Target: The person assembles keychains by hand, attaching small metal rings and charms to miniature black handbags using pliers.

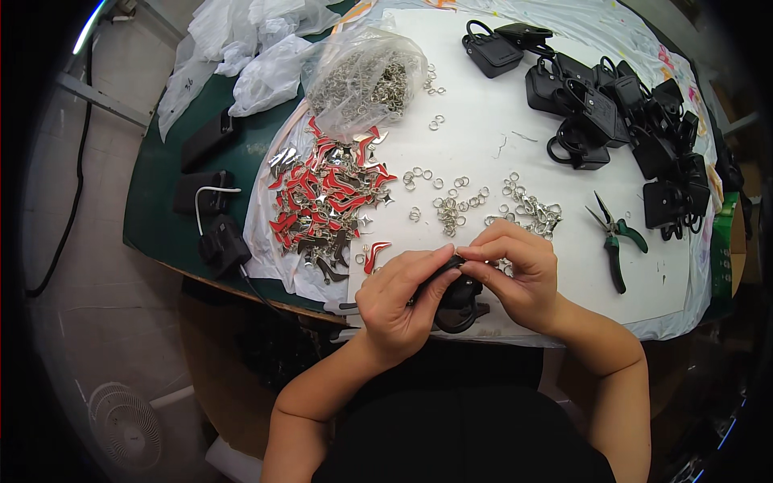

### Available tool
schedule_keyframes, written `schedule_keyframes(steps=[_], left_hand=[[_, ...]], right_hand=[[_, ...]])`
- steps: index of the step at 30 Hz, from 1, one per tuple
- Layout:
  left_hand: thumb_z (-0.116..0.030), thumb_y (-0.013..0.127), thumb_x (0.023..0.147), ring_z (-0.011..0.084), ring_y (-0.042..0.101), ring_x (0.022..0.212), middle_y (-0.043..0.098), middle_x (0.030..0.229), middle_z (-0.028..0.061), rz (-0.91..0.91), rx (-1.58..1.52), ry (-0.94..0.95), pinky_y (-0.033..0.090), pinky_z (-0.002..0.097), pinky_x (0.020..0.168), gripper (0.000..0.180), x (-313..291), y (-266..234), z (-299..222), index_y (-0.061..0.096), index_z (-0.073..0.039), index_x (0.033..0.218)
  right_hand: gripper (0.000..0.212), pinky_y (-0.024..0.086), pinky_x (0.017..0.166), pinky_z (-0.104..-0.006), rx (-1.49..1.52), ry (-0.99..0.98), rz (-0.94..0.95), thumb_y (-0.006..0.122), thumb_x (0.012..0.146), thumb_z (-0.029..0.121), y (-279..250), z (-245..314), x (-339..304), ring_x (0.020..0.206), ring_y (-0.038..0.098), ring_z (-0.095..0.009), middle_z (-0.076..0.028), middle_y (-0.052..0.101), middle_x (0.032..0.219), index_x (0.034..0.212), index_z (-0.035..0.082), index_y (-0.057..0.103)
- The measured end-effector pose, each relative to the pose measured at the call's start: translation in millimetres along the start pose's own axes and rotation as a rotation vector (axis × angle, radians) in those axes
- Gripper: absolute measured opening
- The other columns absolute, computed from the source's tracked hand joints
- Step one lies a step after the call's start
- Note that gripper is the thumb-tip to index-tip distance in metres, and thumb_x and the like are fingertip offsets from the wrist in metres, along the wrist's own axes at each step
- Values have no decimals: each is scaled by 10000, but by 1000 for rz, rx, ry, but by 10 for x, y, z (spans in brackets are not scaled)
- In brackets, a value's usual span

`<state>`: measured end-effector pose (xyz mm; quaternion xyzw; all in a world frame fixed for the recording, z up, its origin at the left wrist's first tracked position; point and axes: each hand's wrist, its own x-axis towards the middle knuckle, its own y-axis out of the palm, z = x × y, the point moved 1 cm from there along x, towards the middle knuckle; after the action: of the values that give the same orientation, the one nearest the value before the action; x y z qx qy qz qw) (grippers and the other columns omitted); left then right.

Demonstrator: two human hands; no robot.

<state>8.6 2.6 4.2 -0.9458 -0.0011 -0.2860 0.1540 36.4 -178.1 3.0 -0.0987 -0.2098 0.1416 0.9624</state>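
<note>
Near the table's front edge, my left hand (403, 299) is closed on a small black mini handbag (457, 299) with a looped handle. My right hand (518, 272) pinches at the upper edge of the same bag, its fingertips close to the left ones. Whatever small part lies between the fingertips is hidden. Just beyond my hands lie loose metal rings (449, 216) and silver clasps (538, 213). A single red high-heel charm (374, 256) rests beside my left hand. To the right are pliers (613, 241) with dark green and black handles, jaws apart.
A heap of red and silver charms (326, 189) lies left, below a clear plastic bag (369, 80) of rings. Several black mini handbags (596, 113) pile up at the far right. Black devices (221, 237) with cables and crumpled white bags (270, 72) occupy the green table's left side.
</note>
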Motion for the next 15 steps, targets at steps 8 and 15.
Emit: schedule_keyframes(steps=[8,15], left_hand=[[63,726,835,214,692,808,720,929,169,7,3,42,537,274,692,265,11,13,1,683,58,1096],[84,732,805,231,692,769,706,885,133,28,-8,112,554,297,672,302,34,2,17,687,48,1101]], right_hand=[[104,495,618,-241,54,116,22,763,811,-7,-35,77,44,686,636,-128,-79,659,807,906,-13,721],[123,493,590,-242,-39,13,235,780,799,19,-193,69,211,658,633,-141,-80,652,783,892,-16,707]])
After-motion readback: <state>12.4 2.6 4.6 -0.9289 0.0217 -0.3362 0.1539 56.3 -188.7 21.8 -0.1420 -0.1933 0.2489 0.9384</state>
